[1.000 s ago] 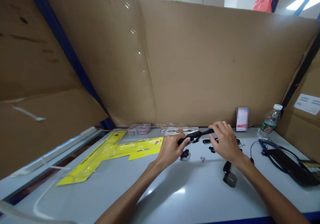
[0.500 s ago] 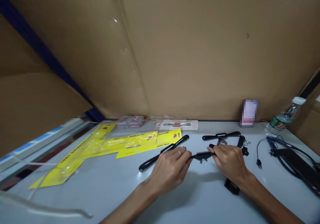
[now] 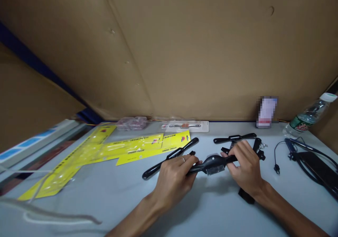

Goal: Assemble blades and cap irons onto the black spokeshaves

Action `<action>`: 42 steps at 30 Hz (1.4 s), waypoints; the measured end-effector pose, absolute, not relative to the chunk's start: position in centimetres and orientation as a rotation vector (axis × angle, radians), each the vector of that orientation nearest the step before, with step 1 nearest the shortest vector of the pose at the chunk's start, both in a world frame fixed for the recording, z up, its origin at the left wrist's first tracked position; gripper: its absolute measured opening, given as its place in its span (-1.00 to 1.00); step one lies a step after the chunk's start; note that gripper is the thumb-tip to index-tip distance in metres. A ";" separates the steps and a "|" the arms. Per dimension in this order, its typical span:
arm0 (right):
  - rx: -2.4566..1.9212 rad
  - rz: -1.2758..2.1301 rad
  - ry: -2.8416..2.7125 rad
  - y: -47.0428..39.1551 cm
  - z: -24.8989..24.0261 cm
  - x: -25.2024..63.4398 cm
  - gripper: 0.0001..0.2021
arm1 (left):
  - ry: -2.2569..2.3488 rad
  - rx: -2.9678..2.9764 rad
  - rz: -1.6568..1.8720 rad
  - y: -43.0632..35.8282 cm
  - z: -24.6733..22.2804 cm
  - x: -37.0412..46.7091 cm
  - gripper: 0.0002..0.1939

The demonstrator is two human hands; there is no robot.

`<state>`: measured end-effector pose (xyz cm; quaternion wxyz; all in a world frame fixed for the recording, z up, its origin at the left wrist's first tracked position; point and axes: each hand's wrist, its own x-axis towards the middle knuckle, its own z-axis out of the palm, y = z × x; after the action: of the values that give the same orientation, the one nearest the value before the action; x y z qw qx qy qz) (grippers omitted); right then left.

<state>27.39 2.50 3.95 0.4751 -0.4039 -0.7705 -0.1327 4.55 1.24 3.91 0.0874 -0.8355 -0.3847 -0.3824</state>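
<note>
A black spokeshave is held above the table between both hands, its broad middle part tilted toward me with a clear or shiny flat piece at its lower edge. My left hand is closed round one handle, and my right hand grips the other. Behind my left hand a second black spokeshave body lies slanted on the table. Another one lies beyond my right hand. Small black parts and a black piece are near my right hand, partly hidden by it.
Yellow packaging cards with clear blisters spread over the left of the table. Along the back lie a packaged spokeshave, a pinkish plastic pack and a propped phone. A water bottle and black straps are at right.
The spokeshave has been turned in my hands, so its broad face now shows instead of its thin edge with the screws. Both hands still grip it. The view has shifted slightly.
</note>
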 end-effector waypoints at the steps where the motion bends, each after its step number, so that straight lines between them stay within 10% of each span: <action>1: -0.972 -0.322 -1.875 2.5 3.9 27.5 -0.71 | -1.150 -2.483 -1.136 1.2 3.9 4.6 -0.73; 42: -0.905 -0.562 -2.081 3.0 3.0 28.4 -0.57 | -0.977 -2.483 -1.211 3.1 1.9 4.1 -0.55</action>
<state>28.41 2.96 2.98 0.3909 -0.3564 -0.8193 -0.2210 4.06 3.11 1.86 0.1057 -0.8427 -0.3314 -0.4109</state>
